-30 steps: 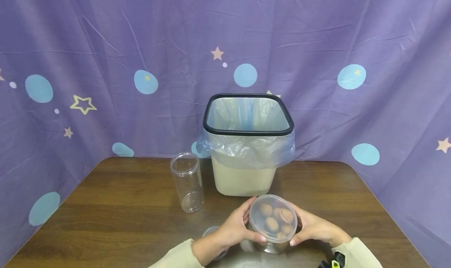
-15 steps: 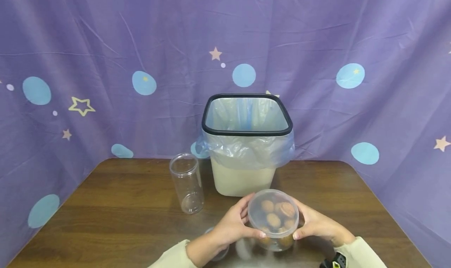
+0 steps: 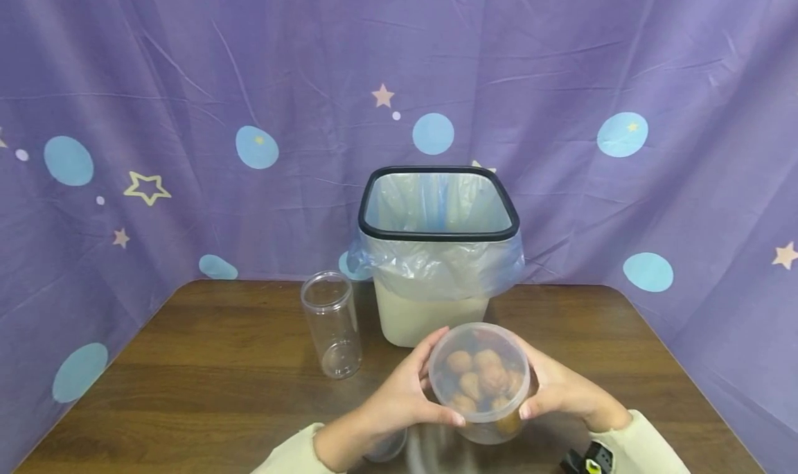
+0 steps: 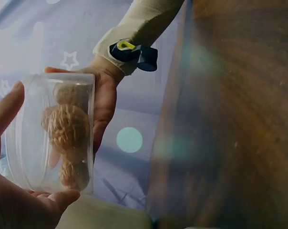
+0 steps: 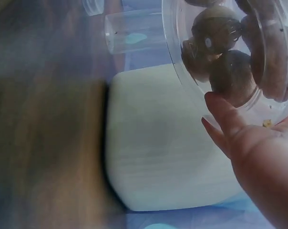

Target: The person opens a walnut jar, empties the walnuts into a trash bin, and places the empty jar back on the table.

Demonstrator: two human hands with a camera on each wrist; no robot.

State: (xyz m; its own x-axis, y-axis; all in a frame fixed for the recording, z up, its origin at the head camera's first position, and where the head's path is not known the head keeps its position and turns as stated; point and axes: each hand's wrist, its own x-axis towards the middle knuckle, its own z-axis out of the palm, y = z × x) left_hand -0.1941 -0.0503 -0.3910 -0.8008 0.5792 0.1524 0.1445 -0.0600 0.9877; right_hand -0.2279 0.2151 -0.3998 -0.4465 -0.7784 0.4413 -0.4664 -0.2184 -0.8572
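Both hands hold a clear plastic tub (image 3: 489, 432) with a frosted round lid (image 3: 479, 339). Several walnuts (image 4: 67, 129) sit inside. My left hand (image 3: 399, 398) grips the tub's left side, thumb toward the front. On the opposite side my right hand (image 3: 564, 394) holds it, also with the thumb in front. The tub is tilted, its lid facing the head camera, and the wrist views show it raised off the table. Fingers behind the tub are partly hidden in the head view.
Behind the hands stands a cream bin (image 3: 430, 318) with a black rim and a bluish liner. A tall clear jar (image 3: 337, 335) stands open to its left. A small clear round object (image 3: 388, 446) lies on the wooden table (image 3: 218, 391) under my left forearm.
Both hands have lifted the tub and tipped its lid more toward the head camera. The walnuts have shifted inside. The bin and tall jar stay where they were.
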